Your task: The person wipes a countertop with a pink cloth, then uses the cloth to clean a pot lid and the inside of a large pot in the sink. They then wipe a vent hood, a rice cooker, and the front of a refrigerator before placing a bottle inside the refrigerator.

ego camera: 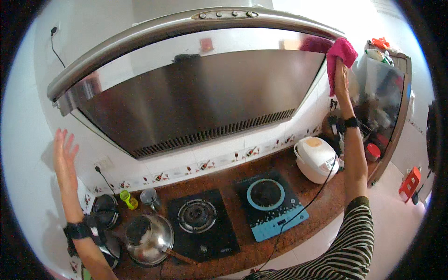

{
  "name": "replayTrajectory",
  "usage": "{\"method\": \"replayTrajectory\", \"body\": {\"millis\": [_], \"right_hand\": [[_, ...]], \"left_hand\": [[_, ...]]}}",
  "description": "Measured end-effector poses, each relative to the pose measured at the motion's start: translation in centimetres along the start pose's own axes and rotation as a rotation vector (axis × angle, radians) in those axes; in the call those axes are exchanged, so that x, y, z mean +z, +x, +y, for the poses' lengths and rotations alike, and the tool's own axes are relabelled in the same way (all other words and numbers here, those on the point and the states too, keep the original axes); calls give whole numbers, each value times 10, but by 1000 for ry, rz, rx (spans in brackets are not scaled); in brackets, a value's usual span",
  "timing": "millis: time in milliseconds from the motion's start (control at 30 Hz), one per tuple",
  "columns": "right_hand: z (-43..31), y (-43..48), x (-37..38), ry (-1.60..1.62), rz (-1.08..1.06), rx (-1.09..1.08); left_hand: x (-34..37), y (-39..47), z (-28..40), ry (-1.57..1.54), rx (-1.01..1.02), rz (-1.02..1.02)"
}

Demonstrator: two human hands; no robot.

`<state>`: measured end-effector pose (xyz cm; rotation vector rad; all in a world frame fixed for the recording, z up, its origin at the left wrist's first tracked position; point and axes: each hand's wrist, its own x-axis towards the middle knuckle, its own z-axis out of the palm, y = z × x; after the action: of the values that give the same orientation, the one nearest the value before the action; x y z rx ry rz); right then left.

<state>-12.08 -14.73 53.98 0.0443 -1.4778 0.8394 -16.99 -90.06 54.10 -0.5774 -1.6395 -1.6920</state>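
My right hand (341,78) holds a bright pink cloth (343,49) against the right end of the stainless-steel range hood (203,91). The cloth drapes over my fingers, hiding most of them. Its pink reflection shows in the hood's shiny upper band. My left hand (66,157) is raised below the hood's left end, beside the white wall (24,115). It is empty, with its fingers spread, and I cannot tell whether it touches the wall. Several round buttons (219,14) line the hood's front rail.
Below, a brown countertop (224,178) carries a gas stove (203,238), a blue-and-black induction cooker (280,224), a white rice cooker (316,157) and a metal wok (157,241). A black cord (308,204) crosses the induction cooker. A cabinet (402,105) stands at the right.
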Motion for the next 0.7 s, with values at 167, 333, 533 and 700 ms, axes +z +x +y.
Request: {"method": "replayTrajectory", "body": {"millis": [167, 333, 533, 700], "right_hand": [[-5, -9, 123, 259, 350, -177], [-116, -78, 225, -82, 347, -410], [-275, -182, 333, -524, 55, -565], [-371, -249, 436, -130, 50, -801]], "left_hand": [[8, 55, 5, -77, 64, -80], [26, 44, 20, -50, 70, -34], [27, 45, 15, -129, 38, -103], [15, 40, 18, -195, -17, -84]]}}
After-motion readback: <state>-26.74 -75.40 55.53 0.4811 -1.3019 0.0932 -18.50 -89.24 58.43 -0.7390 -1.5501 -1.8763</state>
